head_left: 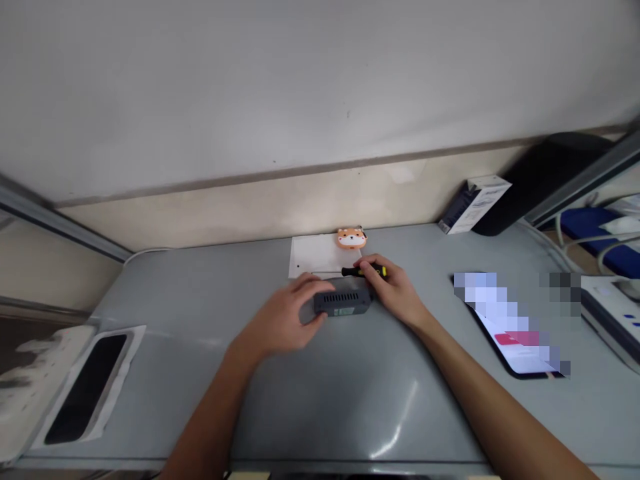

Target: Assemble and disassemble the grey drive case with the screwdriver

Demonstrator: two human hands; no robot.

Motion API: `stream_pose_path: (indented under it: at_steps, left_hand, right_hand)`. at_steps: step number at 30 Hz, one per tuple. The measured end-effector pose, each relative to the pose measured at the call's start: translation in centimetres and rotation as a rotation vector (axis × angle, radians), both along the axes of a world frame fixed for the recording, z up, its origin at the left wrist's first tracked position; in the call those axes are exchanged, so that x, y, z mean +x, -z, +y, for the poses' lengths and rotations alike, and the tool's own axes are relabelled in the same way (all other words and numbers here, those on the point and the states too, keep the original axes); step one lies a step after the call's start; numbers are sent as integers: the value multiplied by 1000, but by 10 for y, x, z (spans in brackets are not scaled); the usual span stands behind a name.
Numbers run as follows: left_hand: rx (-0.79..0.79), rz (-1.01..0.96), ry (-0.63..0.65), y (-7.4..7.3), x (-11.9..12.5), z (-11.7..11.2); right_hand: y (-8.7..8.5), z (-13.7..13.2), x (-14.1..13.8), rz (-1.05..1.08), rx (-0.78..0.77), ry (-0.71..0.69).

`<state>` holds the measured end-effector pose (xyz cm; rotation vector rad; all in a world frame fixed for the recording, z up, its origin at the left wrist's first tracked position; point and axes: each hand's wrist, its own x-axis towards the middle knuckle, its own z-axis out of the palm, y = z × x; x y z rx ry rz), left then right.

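Note:
A dark grey box (345, 297) with a row of vent slots and a pale label lies on the grey table in front of me. My left hand (287, 317) grips its left end, thumb at the near edge and fingers over the top. Just beyond the box's right end, my right hand (390, 287) pinches a screwdriver (354, 271) with a black and yellow handle. The screwdriver points left and lies roughly level above the far side of the box. Its tip is too small to make out.
A white sheet (315, 255) and an orange animal-faced case (352, 238) lie behind the box. To the right are a lit phone (520, 340), a carton (473, 203) and a black cylinder (530, 180). A dark phone (90, 387) rests at the left.

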<state>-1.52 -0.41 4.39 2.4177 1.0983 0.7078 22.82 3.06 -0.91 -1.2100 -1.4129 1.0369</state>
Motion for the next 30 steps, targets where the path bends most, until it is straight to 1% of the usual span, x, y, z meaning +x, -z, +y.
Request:
stream_pose_path:
  at_steps: [2, 4, 8, 11, 14, 19, 22, 24, 26, 28, 30]
  left_hand:
    - [-114, -14, -16, -3, -11, 5]
    - [-189, -30, -22, -3, -17, 9]
    - [-267, -128, -11, 4, -15, 13]
    - [-277, -259, -23, 13, -7, 15]
    - [-242, -328, -93, 25, -2, 20]
    - [-242, -293, -244, 40, 2, 26]
    - [-269, -256, -280, 44, 5, 27]
    - [-290, -245, -256, 46, 5, 26]
    - [-314, -243, -235, 44, 2, 23]
    - [-346, -223, -208, 38, -2, 19]
    - [-386, -153, -144, 29, -7, 14]
  right_hand:
    - [-1, 0, 1, 3, -14, 17]
    - [-1, 0, 2, 10, -26, 51]
    - [-3, 1, 6, 75, -98, 157]
    - [-4, 5, 10, 240, -160, 229]
    - [-4, 10, 16, 410, -169, 277]
    - [-4, 15, 24, 508, -157, 355]
    - [-5, 15, 27, 509, -166, 374]
    - [-7, 14, 28, 492, -160, 382]
    - [-9, 14, 28, 481, -148, 382]
    - [-11, 13, 28, 478, -142, 378]
    - [-11, 13, 28, 476, -142, 382]
